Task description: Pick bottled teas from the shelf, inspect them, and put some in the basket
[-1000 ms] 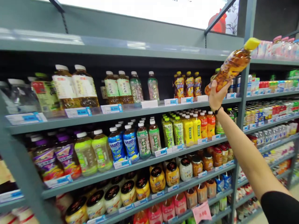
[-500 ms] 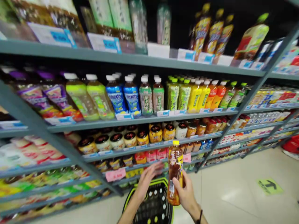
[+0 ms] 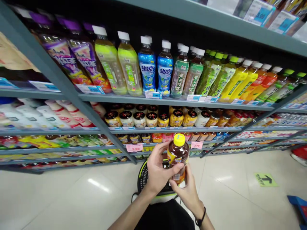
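A bottle of brown tea (image 3: 180, 152) with a yellow cap is held between both hands, tilted a little toward me. My left hand (image 3: 158, 167) wraps its upper side, thumb across the label. Around the lower part, my right hand (image 3: 185, 185) grips near the base; a dark band circles that wrist. Behind and below the hands is a black shopping basket (image 3: 143, 177) with a yellow-green rim, largely covered by my hands and the bottle.
Ahead stands a grey shelf (image 3: 172, 101) with rows of bottled drinks (image 3: 147, 68). Lower down are jars (image 3: 152, 119) with dark lids and pink price tags (image 3: 134, 147). A green arrow sticker (image 3: 266, 180) lies on the tiled floor (image 3: 230, 198). Something blue (image 3: 298, 204) shows at the right edge.
My left hand, free before, has closed on the bottle. The bottle has turned, showing more of its cap and label. My view has tilted down and come closer to the shelf.
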`<state>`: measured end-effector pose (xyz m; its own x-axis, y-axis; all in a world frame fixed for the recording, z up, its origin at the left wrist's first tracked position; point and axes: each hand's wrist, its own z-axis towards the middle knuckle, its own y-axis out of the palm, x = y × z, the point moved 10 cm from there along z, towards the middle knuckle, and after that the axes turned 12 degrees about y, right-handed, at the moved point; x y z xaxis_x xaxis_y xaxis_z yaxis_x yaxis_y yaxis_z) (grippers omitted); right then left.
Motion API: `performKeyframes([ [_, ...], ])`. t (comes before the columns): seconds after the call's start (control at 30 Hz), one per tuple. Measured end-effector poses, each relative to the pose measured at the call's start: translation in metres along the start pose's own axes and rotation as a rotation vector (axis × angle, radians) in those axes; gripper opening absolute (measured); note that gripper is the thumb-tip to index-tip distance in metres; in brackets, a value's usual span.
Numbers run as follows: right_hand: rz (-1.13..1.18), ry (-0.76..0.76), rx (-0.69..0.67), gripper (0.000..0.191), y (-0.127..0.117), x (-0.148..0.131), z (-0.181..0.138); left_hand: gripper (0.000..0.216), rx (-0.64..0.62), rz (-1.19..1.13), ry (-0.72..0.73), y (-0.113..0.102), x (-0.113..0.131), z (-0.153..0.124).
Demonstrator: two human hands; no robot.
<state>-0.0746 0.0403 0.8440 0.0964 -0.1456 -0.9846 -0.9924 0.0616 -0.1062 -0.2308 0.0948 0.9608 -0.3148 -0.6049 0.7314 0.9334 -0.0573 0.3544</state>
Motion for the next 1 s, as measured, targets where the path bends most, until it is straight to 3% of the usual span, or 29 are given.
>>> performKeyframes([
  [0.17, 0.082, -0.049, 0.008, 0.052, 0.019, -0.010, 0.004, 0.066, 0.008, 0.184, 0.149, -0.009, 0.019, -0.001],
  [0.3, 0.250, 0.038, -0.063, 0.056, 0.027, -0.005, 0.006, 0.073, 0.000, 0.306, 0.228, -0.012, 0.027, -0.002],
  [0.37, 0.301, 0.054, -0.148, 0.059, 0.028, -0.010, 0.005, 0.080, -0.082, 0.282, 0.246, -0.006, 0.030, 0.002],
  [0.43, 0.334, 0.033, -0.243, 0.055, 0.026, -0.022, 0.002, 0.085, -0.229, 0.124, 0.158, 0.006, 0.024, 0.005],
  [0.5, 0.353, 0.038, -0.347, 0.049, 0.025, -0.030, 0.001, 0.082, -0.342, -0.090, -0.048, 0.019, 0.009, 0.001],
  [0.6, 0.355, 0.097, -0.453, 0.058, 0.030, -0.024, 0.002, 0.077, -0.322, -0.171, -0.217, 0.026, -0.003, -0.003],
  [0.7, 0.455, 0.191, -0.387, 0.071, 0.032, -0.002, 0.009, 0.075, -0.203, 0.003, -0.072, 0.024, 0.008, 0.003],
  [0.8, 0.570, 0.311, -0.263, 0.069, 0.036, 0.020, 0.014, 0.078, -0.141, 0.186, 0.081, 0.025, 0.020, 0.005],
  [0.9, 0.574, 0.351, -0.201, 0.066, 0.039, 0.022, 0.012, 0.092, -0.265, 0.172, 0.091, 0.033, 0.017, 0.005],
  [1.0, 0.626, 0.429, -0.254, 0.056, 0.043, 0.023, 0.006, 0.092, -0.459, -0.080, 0.012, 0.045, 0.010, 0.002],
])
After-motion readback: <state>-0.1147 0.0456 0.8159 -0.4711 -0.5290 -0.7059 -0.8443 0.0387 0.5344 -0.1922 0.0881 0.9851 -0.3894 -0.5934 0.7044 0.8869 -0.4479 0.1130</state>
